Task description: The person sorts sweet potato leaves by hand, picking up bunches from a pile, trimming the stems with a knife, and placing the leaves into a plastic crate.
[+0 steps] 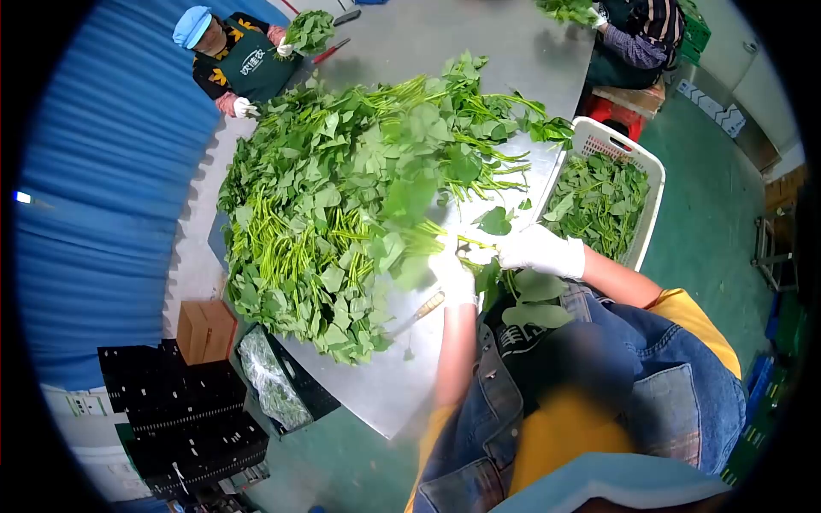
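Note:
My gloved left hand (pixel 453 272) is closed around a bunch of leafy green stems (pixel 419 238), whose leafy ends are blurred. Close beside it, my gloved right hand (pixel 540 251) pinches the stem ends, with a few large leaves (pixel 537 299) hanging below. A large heap of leafy greens (pixel 316 214) covers much of the metal table (pixel 376 376) to the left and ahead. Near my left wrist lies a knife with a wooden handle (pixel 429 304), its blade pointing left. One loose leaf (pixel 494 221) rests on the table just beyond my hands.
A white basket (pixel 654 184) of greens stands right of the table. A person in a blue cap (pixel 248 64) holds a bunch across the table; another person (pixel 637 38) sits at the far right. A cardboard box (pixel 205 332) and a plastic-wrapped crate (pixel 272 380) stand at left.

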The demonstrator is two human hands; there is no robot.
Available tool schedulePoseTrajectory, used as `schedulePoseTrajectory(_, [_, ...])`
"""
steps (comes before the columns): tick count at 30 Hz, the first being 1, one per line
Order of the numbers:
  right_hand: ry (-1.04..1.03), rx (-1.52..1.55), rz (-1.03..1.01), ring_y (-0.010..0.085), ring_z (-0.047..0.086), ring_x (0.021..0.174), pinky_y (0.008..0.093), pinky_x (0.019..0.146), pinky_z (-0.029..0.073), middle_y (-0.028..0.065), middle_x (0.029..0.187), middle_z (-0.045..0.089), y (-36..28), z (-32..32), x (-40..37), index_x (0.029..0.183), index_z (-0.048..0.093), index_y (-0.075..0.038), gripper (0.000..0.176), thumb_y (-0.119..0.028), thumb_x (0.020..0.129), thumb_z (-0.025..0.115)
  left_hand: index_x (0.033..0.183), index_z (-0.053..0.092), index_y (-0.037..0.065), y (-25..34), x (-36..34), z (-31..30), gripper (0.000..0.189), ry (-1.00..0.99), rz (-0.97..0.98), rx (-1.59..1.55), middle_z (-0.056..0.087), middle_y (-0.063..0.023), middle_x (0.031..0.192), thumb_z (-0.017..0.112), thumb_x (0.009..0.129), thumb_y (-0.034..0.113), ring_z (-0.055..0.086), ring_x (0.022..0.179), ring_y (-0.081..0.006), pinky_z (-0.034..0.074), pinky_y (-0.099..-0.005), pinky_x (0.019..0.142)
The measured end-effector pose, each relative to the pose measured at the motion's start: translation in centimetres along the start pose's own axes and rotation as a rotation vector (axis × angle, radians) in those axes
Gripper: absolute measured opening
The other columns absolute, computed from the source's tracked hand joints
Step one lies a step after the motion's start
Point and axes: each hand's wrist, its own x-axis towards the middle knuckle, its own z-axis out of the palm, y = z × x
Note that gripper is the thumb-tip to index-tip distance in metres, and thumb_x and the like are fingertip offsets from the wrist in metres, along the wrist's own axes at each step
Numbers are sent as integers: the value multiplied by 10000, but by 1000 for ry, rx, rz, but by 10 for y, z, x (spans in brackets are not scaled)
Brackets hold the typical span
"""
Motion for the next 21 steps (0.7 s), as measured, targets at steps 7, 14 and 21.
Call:
schedulePoseTrajectory(7, [-323,1,164,244,588,658,350,556,465,57,702,574,15,-50,-52,800,629,-122,103,-123,700,603,921,593,20,93,-3,-40,220,336,257,9,565,-47,761,568,897,238,513,617,-138,419,-269,526])
schedulePoseTrajectory(14, [-795,-887,759,317,621,690,398,636,493,152,709,617,138,-49,-176,825,661,-49,207,-202,684,669,1160,501,-4,109,-13,-63,295,130,352,31,591,-73,974,529,905,141,515,733,-99,415,-214,612])
schedulePoseTrajectory(21, [103,-278,336,315,559,951,376,825,430,118,1041,596,59,-31,-22,1066,601,-77,336,-185,754,663,1160,503,16,85,-18,-47,286,63,211,38,613,-79,983,542,885,88,446,598,-61,385,-182,515])
